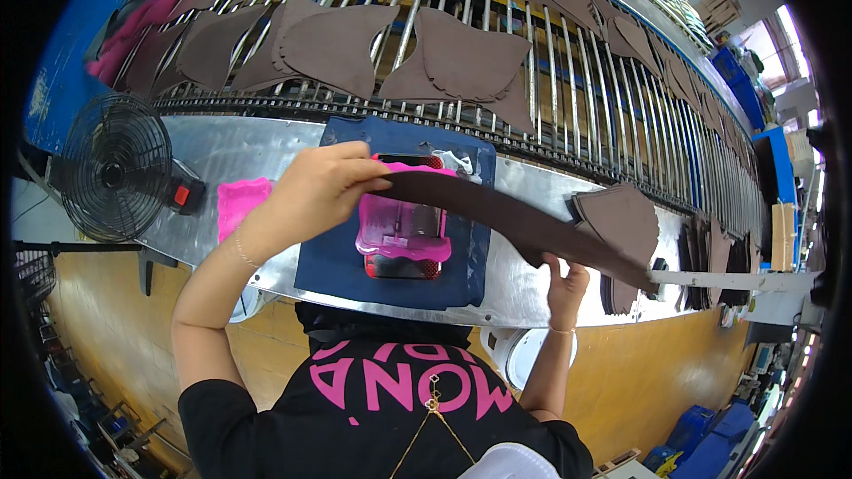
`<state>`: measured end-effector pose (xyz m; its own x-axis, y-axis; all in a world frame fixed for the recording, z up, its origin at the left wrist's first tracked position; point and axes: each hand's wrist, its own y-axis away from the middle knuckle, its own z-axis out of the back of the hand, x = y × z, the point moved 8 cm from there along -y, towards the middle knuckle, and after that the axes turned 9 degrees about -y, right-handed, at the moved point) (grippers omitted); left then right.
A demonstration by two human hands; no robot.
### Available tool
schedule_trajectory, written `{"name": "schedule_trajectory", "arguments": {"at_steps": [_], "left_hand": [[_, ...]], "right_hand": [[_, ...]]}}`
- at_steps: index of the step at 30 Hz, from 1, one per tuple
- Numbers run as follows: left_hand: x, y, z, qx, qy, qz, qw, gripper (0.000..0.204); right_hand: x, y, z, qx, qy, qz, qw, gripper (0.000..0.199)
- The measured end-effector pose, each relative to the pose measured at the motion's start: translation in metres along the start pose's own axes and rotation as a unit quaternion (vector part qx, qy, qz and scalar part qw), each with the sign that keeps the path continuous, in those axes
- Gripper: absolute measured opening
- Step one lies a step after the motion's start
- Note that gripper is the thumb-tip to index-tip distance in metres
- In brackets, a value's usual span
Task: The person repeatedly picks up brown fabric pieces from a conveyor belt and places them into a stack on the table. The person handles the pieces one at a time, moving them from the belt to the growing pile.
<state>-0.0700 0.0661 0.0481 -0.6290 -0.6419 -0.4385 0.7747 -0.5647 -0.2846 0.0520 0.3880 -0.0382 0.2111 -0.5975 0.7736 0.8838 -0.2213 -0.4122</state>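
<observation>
A long, curved dark brown sheet piece, leather-like (497,213), is raised over the table between my hands. Its left end is pinched between the thumb and fingers of my left hand (330,182). Farther right, my right hand (566,291) holds its lower edge, the fingertips partly hidden by the piece. Under the left part of the piece, a bright pink tray (404,250) with a dark, wet-looking inside sits on a red and black base (401,268). Both rest on a navy mat (333,270), partly covered by the piece.
A metal table (275,262) carries a black fan (114,168) and a pink wavy-edged sheet (241,204) at left, stacked brown pieces (621,222) at right. A white bar (737,280) juts in near them. Beyond runs a rod conveyor (555,80) bearing brown pieces (457,53).
</observation>
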Motion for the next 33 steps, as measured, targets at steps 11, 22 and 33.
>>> {"name": "schedule_trajectory", "arguments": {"at_steps": [11, 22, 33], "left_hand": [[-0.123, -0.104, -0.051, 0.17, 0.31, -0.15, 0.923, 0.04], [0.0, -0.185, -0.106, 0.127, 0.58, 0.101, 0.798, 0.047], [0.148, -0.197, -0.218, 0.032, 0.607, 0.288, 0.74, 0.055]], "right_hand": [[0.04, -0.013, 0.201, -0.178, -0.036, -0.077, 0.98, 0.016], [-0.134, 0.001, 0.239, -0.16, 0.153, -0.258, 0.94, 0.052], [-0.198, 0.048, 0.217, -0.173, 0.354, -0.407, 0.825, 0.065]]}}
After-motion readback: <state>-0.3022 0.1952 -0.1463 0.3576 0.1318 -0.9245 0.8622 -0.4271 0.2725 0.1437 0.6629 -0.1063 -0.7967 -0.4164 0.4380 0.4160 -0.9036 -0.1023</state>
